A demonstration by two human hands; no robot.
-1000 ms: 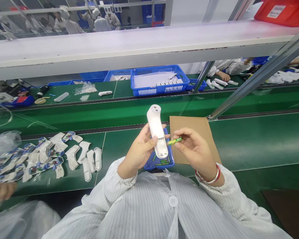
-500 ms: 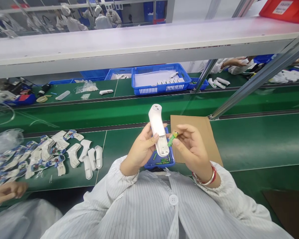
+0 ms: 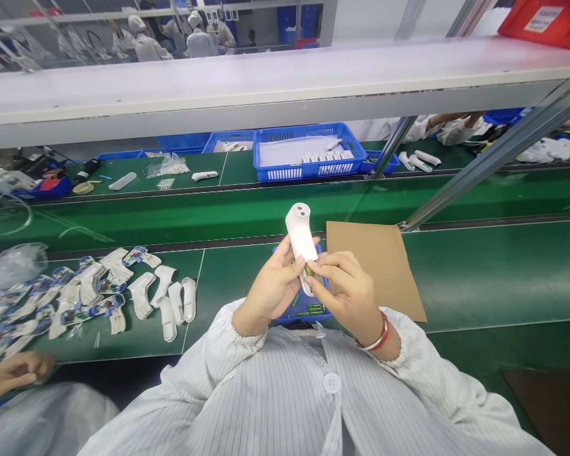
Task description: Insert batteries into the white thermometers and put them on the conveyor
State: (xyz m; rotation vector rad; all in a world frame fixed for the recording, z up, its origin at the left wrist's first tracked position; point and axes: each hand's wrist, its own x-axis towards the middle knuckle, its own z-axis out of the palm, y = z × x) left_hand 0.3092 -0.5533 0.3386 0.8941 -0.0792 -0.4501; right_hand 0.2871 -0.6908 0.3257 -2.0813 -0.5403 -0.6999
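From where I stand, the person's left hand (image 3: 273, 285) curls around a white handheld thermometer (image 3: 300, 234), which sits tilted with its head up, just above a blue tray (image 3: 304, 318). The right hand (image 3: 346, 294) reaches across, its fingertips (image 3: 316, 269) pressed close together on a green battery (image 3: 308, 271) at the thermometer's lower end. The fingers hide most of that battery, so I can't make out whether it sits inside the housing. More green batteries (image 3: 313, 309) lie in the tray, partly hidden by the hands. A cardboard sheet (image 3: 375, 272) lies just right of the tray, and a co-worker's hand (image 3: 14, 373) is cut off by the frame's lower left, well left of it.
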